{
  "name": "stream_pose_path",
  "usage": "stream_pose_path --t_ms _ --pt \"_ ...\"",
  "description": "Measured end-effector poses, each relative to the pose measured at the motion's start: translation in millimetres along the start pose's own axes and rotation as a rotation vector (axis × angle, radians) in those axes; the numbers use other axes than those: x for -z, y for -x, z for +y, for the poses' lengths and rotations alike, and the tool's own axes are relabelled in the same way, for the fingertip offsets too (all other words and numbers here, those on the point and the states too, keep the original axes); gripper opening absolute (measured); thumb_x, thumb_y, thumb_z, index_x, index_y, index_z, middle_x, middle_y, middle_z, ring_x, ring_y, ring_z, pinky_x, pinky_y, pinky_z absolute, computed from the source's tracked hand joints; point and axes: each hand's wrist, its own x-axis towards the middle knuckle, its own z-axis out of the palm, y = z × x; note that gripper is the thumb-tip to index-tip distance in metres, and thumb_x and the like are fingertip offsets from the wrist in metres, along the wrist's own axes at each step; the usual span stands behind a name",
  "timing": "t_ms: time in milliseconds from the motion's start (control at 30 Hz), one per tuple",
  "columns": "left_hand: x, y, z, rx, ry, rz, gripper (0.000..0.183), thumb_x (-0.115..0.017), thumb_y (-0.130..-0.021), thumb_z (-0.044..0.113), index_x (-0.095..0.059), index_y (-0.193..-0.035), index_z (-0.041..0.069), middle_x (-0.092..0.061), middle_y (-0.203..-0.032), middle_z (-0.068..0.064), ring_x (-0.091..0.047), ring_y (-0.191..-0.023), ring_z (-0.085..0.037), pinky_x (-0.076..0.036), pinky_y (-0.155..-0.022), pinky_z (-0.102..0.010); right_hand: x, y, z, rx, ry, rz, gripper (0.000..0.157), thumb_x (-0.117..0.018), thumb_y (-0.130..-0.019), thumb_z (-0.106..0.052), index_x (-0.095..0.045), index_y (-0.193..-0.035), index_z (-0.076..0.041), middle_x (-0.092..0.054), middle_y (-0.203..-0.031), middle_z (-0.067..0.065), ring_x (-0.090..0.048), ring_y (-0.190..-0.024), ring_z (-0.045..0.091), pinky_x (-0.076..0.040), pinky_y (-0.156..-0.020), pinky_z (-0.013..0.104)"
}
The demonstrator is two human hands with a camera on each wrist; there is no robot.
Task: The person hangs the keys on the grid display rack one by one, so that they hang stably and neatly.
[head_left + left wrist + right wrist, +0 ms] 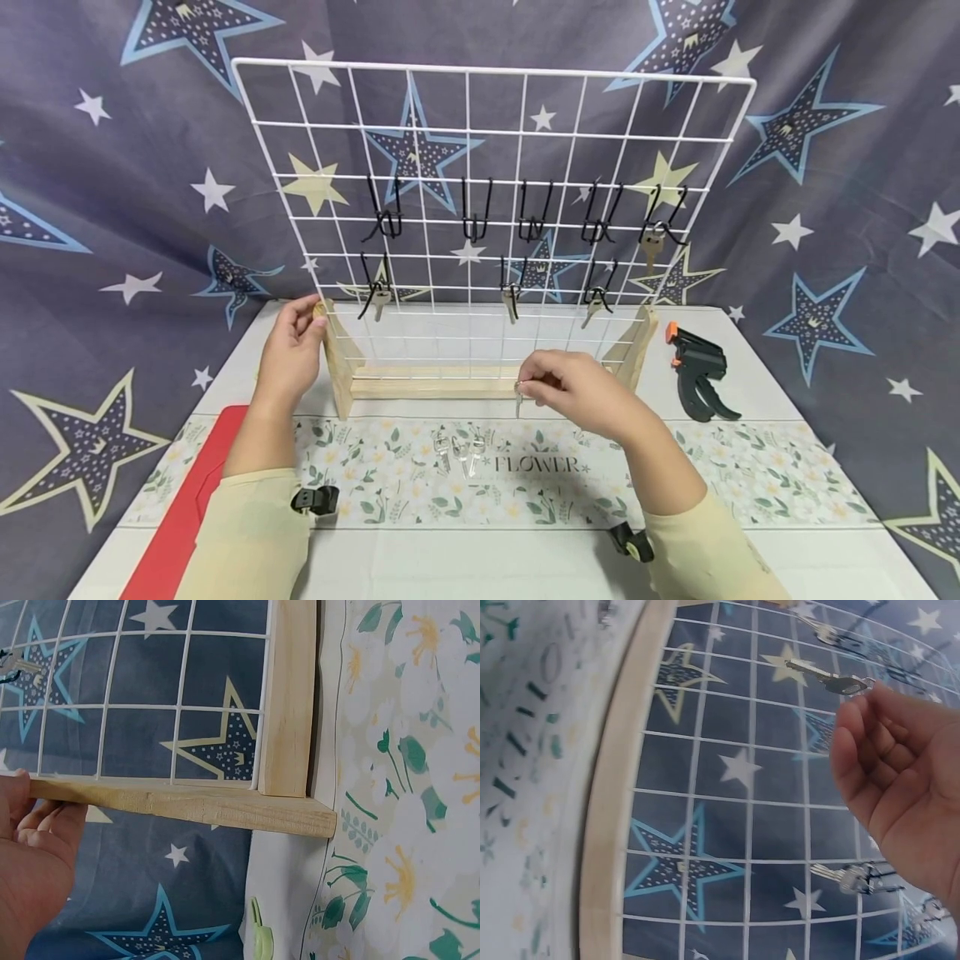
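Note:
My right hand (577,392) pinches a key (829,680) by the small ring at its head, in front of a white wire grid (495,71). The key's blade hangs down in the head view. My left hand (288,358) grips the left wooden side piece (210,806) of the grid's stand, thumb on one side and fingers on the other. Black hooks (474,217) hang on the grid in two rows. One key (652,243) is on the upper right hook, and the lower hooks carry others, including a key (512,307) in the middle.
Several loose keys (461,457) lie on the flower-patterned strip (360,475) before the stand. A black clamp-like tool (701,375) with orange tips lies to the right. On the left, a red flat object (176,517) is partly under my sleeve. A star-patterned cloth (885,192) hangs behind.

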Motion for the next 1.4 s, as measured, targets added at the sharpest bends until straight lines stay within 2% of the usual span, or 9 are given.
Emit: stream_pose_path --t_ms 167,333,600,733,967,1200,1400 --pt "0.3 0.6 0.3 0.006 0.004 -0.005 0.047 -0.041 -0.106 0.027 -0.034 -0.150 0.011 -0.046 -0.150 -0.013 -0.045 -0.136 -0.021 -0.039 -0.115 -0.034 14.5 9 -5 -0.012 -0.045 0.069 0.006 -0.063 -0.097 -0.027 -0.066 -0.096 -0.022 -0.062 -0.079 -0.008 -0.057 -0.069 0.010 -0.053 -0.061 0.026" --pt "0.1 0.6 0.8 0.006 0.006 -0.006 0.047 -0.041 -0.106 0.027 -0.034 -0.150 0.011 -0.046 -0.150 -0.013 -0.045 -0.137 -0.021 -0.039 -0.115 -0.034 30.1 17 -12 -0.010 -0.059 0.183 0.007 -0.064 -0.096 -0.027 -0.067 -0.095 -0.021 -0.064 -0.079 -0.008 -0.061 -0.071 0.009 -0.054 -0.059 0.025" --pt "0.5 1.2 1.3 0.002 0.010 -0.004 0.047 -0.040 -0.106 0.026 -0.034 -0.150 0.010 -0.044 -0.151 -0.014 -0.044 -0.137 -0.022 -0.039 -0.116 -0.035 50.3 21 -17 0.069 -0.193 0.394 0.004 -0.064 -0.095 -0.008 -0.067 -0.097 -0.010 -0.066 -0.076 0.001 -0.062 -0.067 0.014 -0.056 -0.059 0.025" --pt "0.8 1.3 1.2 0.007 0.010 -0.003 0.047 -0.041 -0.106 0.026 -0.034 -0.150 0.010 -0.044 -0.151 -0.014 -0.044 -0.137 -0.022 -0.039 -0.115 -0.034 60.1 20 -20 0.094 -0.236 0.476 0.004 -0.063 -0.095 -0.004 -0.067 -0.097 -0.004 -0.065 -0.077 0.006 -0.062 -0.066 0.014 -0.056 -0.059 0.023" --pt "0.7 0.5 0.9 0.006 0.022 -0.008 0.047 -0.040 -0.106 0.026 -0.034 -0.150 0.010 -0.044 -0.151 -0.014 -0.044 -0.138 -0.022 -0.039 -0.115 -0.031 75.6 17 -26 0.111 -0.344 0.585 0.009 -0.062 -0.095 -0.002 -0.065 -0.100 0.004 -0.064 -0.078 0.009 -0.064 -0.066 0.016 -0.059 -0.061 0.023" --pt "0.2 1.2 1.5 0.019 0.028 -0.006 0.047 -0.040 -0.106 0.026 -0.033 -0.150 0.011 -0.043 -0.152 -0.013 -0.043 -0.138 -0.022 -0.038 -0.116 -0.033 88.6 12 -31 0.140 -0.440 0.655 0.013 -0.065 -0.094 -0.004 -0.064 -0.100 0.007 -0.063 -0.079 0.011 -0.063 -0.066 0.018 -0.059 -0.061 0.021" --pt "-0.2 0.8 0.8 0.011 0.031 -0.008 0.047 -0.040 -0.106 0.026 -0.033 -0.150 0.011 -0.044 -0.151 -0.013 -0.043 -0.138 -0.021 -0.039 -0.115 -0.029 94.3 4 -34 0.094 -0.460 0.712 0.015 -0.068 -0.092 -0.008 -0.066 -0.100 0.005 -0.064 -0.080 0.011 -0.063 -0.065 0.017 -0.059 -0.061 0.021"
